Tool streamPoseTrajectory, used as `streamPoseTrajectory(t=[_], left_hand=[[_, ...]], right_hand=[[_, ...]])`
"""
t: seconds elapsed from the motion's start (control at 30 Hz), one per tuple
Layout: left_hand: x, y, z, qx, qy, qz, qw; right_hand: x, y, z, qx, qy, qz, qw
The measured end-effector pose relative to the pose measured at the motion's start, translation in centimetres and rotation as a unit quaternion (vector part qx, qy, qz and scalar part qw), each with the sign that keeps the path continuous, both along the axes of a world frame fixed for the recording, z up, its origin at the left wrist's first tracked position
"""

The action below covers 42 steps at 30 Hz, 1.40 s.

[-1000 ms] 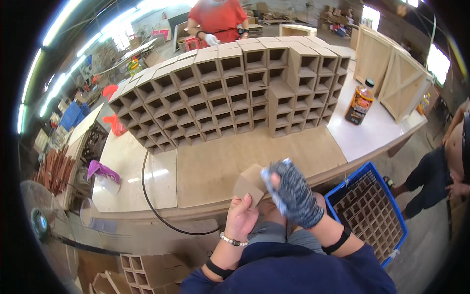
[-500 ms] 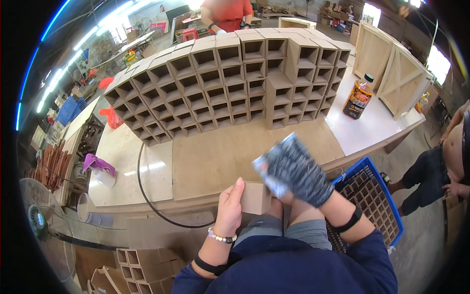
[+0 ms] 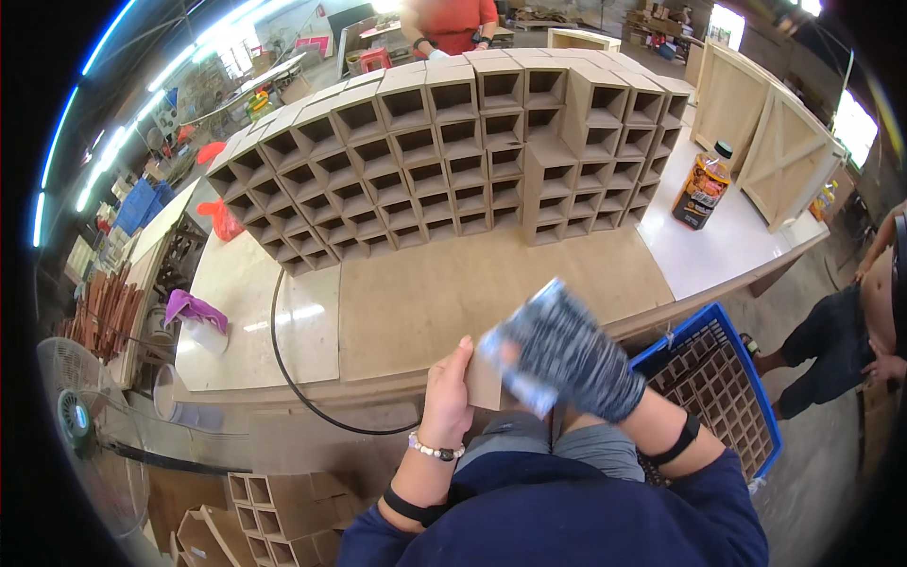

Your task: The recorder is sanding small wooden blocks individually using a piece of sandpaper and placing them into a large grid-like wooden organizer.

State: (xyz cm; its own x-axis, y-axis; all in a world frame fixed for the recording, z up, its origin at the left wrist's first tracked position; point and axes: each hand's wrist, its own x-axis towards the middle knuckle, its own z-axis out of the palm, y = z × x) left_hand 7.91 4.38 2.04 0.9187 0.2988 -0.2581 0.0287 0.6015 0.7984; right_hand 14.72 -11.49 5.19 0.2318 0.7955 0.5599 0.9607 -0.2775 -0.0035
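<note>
My bare L hand (image 3: 446,387) has the brown box (image 3: 485,386) by its L edge, thumb up along the side, grip closed; box sits immed. R of those fingers. My R hand (image 3: 565,350), in a grey knit glove (image 3: 590,364), is clenched on a pale blue-white pad (image 3: 531,389) & overlaps the box from the far side, so box lies L of my R knuckles, btwn both hands. L is nearer, actually on it; can't tell if the pad touches, bit blurry. Long axis: can't tell either, R hand hides most of the box; visible strip runs approx. away from me. Beyond both hands, a wall of open boxes (image 3: 416,146) stands on the surface (image 3: 425,302); blue crate (image 3: 754,380) w/ more boxes is off to R of my R hand.
</note>
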Motion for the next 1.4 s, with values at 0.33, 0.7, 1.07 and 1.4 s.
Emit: streamPoseTrajectory(t=[0.33,0.7,1.07,1.4], left_hand=[[-0.5,1.0,-2.2,-0.071,-0.04,-0.017,0.997],[-1.0,0.1,-1.4,-0.061,-0.114,0.062,0.99],[-1.4,0.1,-1.4,-0.091,-0.121,0.065,0.986],[-1.3,1.2,-2.8,-0.14,-0.178,0.012,0.974]], right_hand=[[2.6,-0.2,-3.6,0.158,0.196,-0.084,0.964],[3.1,-0.5,-5.5,0.081,0.115,-0.171,0.975],[2.3,0.4,-5.3,0.062,0.112,-0.124,0.984],[2.7,-0.6,-3.7,-0.02,0.147,-0.168,0.975]])
